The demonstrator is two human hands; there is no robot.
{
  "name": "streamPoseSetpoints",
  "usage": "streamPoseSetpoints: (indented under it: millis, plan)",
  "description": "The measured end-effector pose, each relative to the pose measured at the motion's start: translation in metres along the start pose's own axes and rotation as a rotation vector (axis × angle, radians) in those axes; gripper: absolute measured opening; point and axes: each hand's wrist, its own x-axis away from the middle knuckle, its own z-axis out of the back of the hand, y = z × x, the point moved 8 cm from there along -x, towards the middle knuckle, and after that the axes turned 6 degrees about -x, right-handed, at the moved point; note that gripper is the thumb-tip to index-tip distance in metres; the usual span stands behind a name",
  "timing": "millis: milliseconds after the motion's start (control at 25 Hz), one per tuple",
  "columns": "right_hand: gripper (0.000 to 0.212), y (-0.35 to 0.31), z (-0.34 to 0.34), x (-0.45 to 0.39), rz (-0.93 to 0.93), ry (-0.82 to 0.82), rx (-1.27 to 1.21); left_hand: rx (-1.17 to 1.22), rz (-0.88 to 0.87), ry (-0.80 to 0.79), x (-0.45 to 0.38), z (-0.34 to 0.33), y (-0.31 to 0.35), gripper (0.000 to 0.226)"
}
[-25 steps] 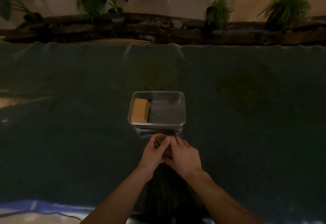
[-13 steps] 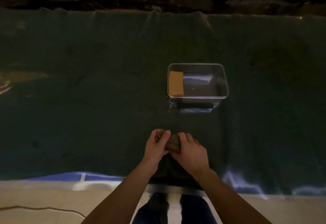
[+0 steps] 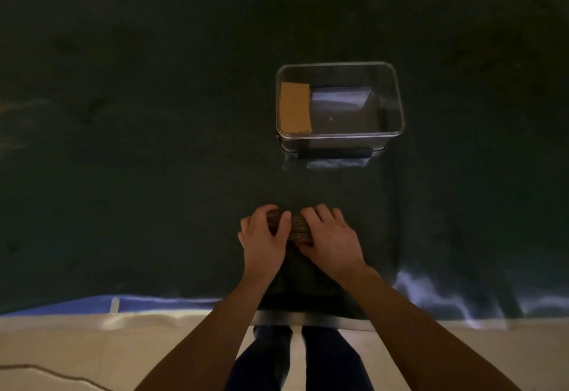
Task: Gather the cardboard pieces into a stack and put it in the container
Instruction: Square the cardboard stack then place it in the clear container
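Observation:
A stack of brown cardboard pieces point(image 3: 298, 228) stands on edge on the dark cloth near the table's front edge, its corrugated side showing. My left hand point(image 3: 265, 238) grips its left end and my right hand point(image 3: 331, 238) grips its right end. Beyond them, slightly right, stands a clear plastic container point(image 3: 395, 98). Another tan cardboard stack point(image 3: 295, 107) lies inside the container against its left wall.
Dark green cloth point(image 3: 138, 144) covers the whole table. Its front edge runs along the bottom, with pale floor point(image 3: 92, 350) and my legs below. A thin cable point(image 3: 55, 375) lies on the floor at lower left.
My view tilted down and left, so the container now appears up and right of my hands. Both hands drew the stack back from the container toward the table's front edge.

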Motion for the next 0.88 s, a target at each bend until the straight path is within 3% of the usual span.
streamPoseSetpoints:
  millis: [80,240,360,480,600,760,880]
  plan:
    - [0.05,0.0,-0.001,-0.001,0.001,-0.006,-0.001,0.115,-0.004,-0.025,0.003,-0.002,0.001,0.037]
    - [0.05,0.001,0.0,-0.002,0.011,0.0,0.016,0.741,0.171,0.099,-0.009,0.028,-0.03,0.039]
    - [0.052,0.0,-0.004,0.001,-0.015,-0.002,0.03,0.653,0.181,0.029,-0.001,0.02,-0.026,0.047]
    - [0.053,0.0,-0.005,0.001,-0.051,0.006,0.029,0.818,0.214,-0.169,0.022,-0.015,-0.005,0.052]
    - [0.051,-0.001,-0.005,-0.001,-0.03,0.018,0.043,0.847,0.206,-0.165,0.009,-0.002,-0.01,0.066]
    - [0.05,0.001,-0.003,0.001,-0.046,0.065,0.057,0.843,0.163,-0.208,0.011,-0.005,-0.005,0.059]
    - [0.051,0.001,-0.002,0.001,-0.041,0.09,0.065,0.919,0.175,-0.228,0.014,-0.011,-0.002,0.069]
